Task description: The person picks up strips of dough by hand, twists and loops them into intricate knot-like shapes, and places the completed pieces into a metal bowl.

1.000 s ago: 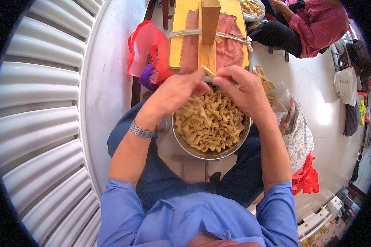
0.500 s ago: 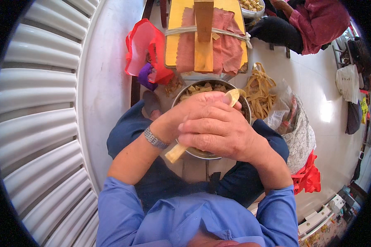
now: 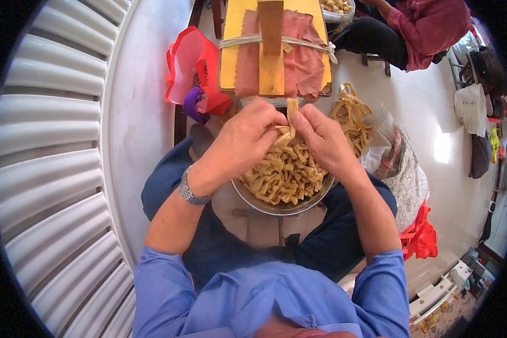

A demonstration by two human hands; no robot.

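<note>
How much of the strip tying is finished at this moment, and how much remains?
Done: the metal bowl on the lap is nearly full of knotted tan strips. In hand: the left hand and right hand together hold one strip above the bowl. Left: a pile of loose long strips lies beside the bowl, on the right.

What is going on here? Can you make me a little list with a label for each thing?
left hand: left hand pinches a tan strip over the bowl
right hand: right hand holds the same strip from the other side
bowl: metal bowl on the lap, full of knotted tan pieces
wrist: watch on the left wrist
ahead: yellow board with pink cloth and a wooden block
left side: red bag
right side: loose strips in a clear bag
</note>
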